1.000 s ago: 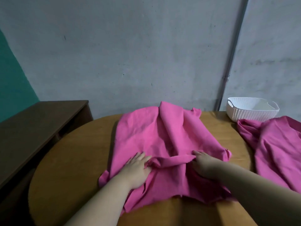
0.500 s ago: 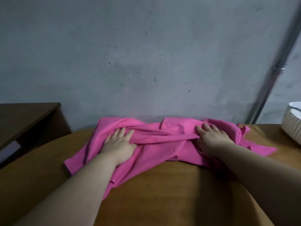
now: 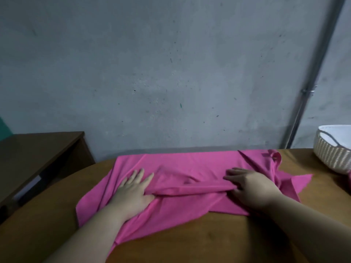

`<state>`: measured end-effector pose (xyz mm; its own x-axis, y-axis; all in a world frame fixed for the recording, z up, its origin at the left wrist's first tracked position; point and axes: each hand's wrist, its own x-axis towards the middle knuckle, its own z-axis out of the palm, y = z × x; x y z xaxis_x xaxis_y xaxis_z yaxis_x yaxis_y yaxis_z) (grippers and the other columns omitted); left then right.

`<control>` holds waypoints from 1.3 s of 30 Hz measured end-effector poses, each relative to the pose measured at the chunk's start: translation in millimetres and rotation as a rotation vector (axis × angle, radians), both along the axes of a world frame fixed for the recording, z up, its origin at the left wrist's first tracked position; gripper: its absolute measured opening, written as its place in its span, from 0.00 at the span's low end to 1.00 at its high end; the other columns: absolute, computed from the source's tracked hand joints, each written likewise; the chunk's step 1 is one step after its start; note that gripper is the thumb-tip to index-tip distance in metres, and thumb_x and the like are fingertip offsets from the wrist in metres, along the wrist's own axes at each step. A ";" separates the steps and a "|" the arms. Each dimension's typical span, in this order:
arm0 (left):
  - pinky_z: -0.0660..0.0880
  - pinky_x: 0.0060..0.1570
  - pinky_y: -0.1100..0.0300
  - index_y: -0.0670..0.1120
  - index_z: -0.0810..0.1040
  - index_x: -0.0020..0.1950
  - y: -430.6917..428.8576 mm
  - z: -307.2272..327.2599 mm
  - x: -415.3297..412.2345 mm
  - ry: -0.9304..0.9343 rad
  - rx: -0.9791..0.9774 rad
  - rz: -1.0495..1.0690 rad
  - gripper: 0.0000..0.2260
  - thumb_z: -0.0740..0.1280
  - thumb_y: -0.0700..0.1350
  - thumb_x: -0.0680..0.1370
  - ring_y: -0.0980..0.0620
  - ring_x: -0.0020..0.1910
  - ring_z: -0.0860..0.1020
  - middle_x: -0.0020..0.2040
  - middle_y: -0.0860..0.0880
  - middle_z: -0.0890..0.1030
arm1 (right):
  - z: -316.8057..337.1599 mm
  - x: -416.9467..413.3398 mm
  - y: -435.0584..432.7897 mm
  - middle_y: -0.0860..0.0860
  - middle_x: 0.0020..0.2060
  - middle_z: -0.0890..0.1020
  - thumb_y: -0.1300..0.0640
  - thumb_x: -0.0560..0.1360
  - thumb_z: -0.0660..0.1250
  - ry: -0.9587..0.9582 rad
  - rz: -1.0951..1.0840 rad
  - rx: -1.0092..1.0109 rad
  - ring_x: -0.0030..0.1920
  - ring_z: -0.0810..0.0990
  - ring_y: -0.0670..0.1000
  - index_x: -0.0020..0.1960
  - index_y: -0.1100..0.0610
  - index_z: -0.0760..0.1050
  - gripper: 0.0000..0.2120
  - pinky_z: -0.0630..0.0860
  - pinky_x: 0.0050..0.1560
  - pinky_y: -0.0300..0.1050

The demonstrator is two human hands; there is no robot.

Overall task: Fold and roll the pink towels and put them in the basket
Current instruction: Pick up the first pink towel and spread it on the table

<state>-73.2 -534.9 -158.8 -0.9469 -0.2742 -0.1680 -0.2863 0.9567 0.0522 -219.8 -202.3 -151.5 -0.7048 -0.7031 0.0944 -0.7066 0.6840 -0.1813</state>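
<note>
Pink towel lies spread on the wooden counter, roughly centred. Its far edge runs close to the wall side of the counter and its near-left corner trails toward the person. The cloth is not flat: one raised fold ridge runs left to right across the middle, between the two hands. The far-right corner is creased and curls up.

Left hand: palm down on the left part of the towel, fingers straight and slightly spread, pointing away from the person. It presses the cloth to the counter. The thumb sits at the left end of the ridge. Nothing is gripped.

Right hand: on the right part of the towel, fingers bent and pointing left. They close on the right end of the ridge, with cloth pinched between fingers and thumb.

Basket: white, woven-pattern plastic, at the far right of the counter, cut off by the frame edge. It sits apart from the towel, with bare wood between. The interior is only partly in view, so I cannot tell the contents. A sliver of pink shows at the frame edge just below the basket, too little to identify.

Surroundings: dark brown desk to the left, beside the counter. Grey plastered wall behind. Metal pipe runs up the wall at right.
</note>
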 end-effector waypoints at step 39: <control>0.68 0.69 0.49 0.55 0.63 0.78 37.1 24.8 257.3 0.342 0.336 0.110 0.33 0.56 0.69 0.76 0.49 0.70 0.72 0.69 0.52 0.76 | 28.2 191.6 -105.8 0.52 0.56 0.78 0.34 0.73 0.54 0.012 0.200 0.170 0.60 0.75 0.58 0.58 0.49 0.75 0.25 0.71 0.64 0.51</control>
